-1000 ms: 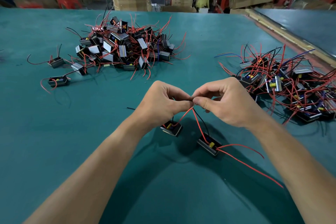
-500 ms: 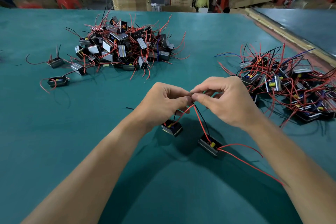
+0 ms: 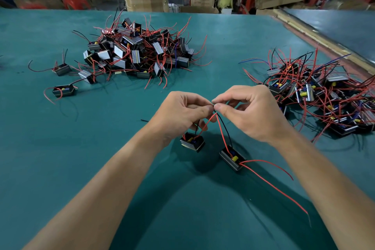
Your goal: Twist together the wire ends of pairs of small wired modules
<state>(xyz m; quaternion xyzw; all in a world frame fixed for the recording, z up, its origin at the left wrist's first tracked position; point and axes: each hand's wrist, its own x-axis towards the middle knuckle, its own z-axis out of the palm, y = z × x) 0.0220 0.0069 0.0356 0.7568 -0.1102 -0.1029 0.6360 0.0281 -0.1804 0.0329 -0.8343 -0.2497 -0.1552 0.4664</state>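
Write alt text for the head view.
The left hand and right hand pinch together wire ends from left black boxy module and right black boxy module over a green table. Far-left pile and right pile hold more red-wired modules.

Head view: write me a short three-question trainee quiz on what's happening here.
1. True or false: the left hand and right hand both pinch the wire ends.
2. Where do the left module and right module sit? A under the hands; B left of both arms; C right of both arms.
3. Fill in: the loose wires trailing from the right module are ___.
Key: 1 true; 2 A; 3 red.
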